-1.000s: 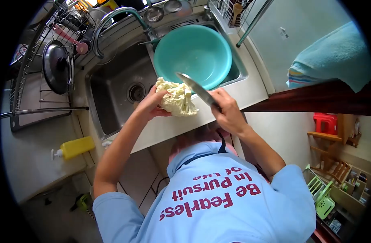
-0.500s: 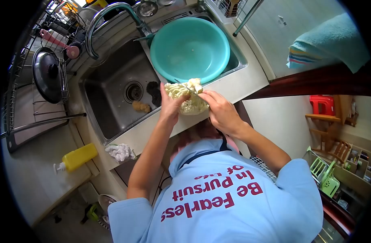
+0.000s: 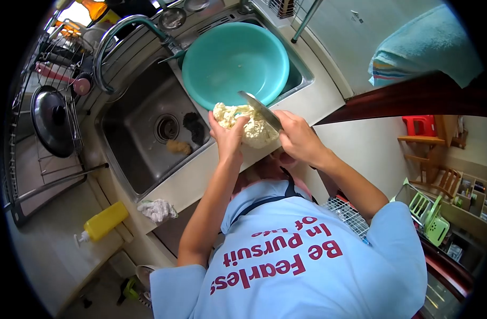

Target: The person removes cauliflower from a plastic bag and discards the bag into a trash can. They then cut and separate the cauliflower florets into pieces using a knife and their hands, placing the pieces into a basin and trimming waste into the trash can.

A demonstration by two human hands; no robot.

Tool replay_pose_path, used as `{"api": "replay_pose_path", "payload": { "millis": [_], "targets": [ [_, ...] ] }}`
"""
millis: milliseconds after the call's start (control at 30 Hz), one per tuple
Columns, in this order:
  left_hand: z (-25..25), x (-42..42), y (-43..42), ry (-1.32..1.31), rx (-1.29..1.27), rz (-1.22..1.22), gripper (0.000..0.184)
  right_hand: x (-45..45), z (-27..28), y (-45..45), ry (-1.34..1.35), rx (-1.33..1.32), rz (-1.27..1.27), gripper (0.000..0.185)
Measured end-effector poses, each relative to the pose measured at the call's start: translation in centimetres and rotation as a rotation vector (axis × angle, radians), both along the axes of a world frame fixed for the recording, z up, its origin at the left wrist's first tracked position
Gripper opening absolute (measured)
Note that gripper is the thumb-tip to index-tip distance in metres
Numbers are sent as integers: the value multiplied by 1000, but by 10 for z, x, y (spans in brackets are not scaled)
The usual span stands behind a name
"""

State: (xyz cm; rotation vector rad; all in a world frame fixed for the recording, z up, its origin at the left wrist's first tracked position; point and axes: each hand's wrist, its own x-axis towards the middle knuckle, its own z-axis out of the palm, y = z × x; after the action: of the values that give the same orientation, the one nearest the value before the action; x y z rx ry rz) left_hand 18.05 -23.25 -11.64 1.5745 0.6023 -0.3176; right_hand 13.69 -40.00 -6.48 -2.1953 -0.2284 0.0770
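Observation:
A pale cauliflower (image 3: pixel 258 133) is held at the near rim of a teal basin (image 3: pixel 235 64). My left hand (image 3: pixel 227 138) grips it from the left, thumb pressed across its florets. In my right hand (image 3: pixel 298 137) is a knife (image 3: pixel 262 110), its handle hidden in my closed fingers. The blade's broad side shows, pointing up and left over the right part of the cauliflower and the basin's edge. A few tiny pale bits lie in the basin.
The basin sits in the right sink bowl. In the left bowl (image 3: pixel 142 133) lie a tan sponge (image 3: pixel 178 147) and a dark scrubber (image 3: pixel 193 127), under a curved faucet (image 3: pixel 102 58). A crumpled cloth (image 3: pixel 157 210) and a yellow pump bottle (image 3: pixel 102 222) are to the left.
The knife has turned and lifted, so its blade now shows broadside above the cauliflower instead of edge-on against it. The whole view has shifted slightly.

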Motion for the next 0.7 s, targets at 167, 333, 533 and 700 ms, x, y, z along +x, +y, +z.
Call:
{"api": "replay_pose_path", "payload": {
  "millis": [167,333,533,700],
  "targets": [
    [-3,-4,-8,32,-354,58,104,-3,5,-5,-43,-24,10,45],
    [-3,0,-12,13,-397,76,105,1,6,-10,-94,-45,68,42],
    [6,4,-17,24,-377,-31,111,16,17,-15,127,-35,123,39],
    [5,5,-20,-34,-362,-87,108,30,-10,-7,83,-45,99,33]
  ]
}}
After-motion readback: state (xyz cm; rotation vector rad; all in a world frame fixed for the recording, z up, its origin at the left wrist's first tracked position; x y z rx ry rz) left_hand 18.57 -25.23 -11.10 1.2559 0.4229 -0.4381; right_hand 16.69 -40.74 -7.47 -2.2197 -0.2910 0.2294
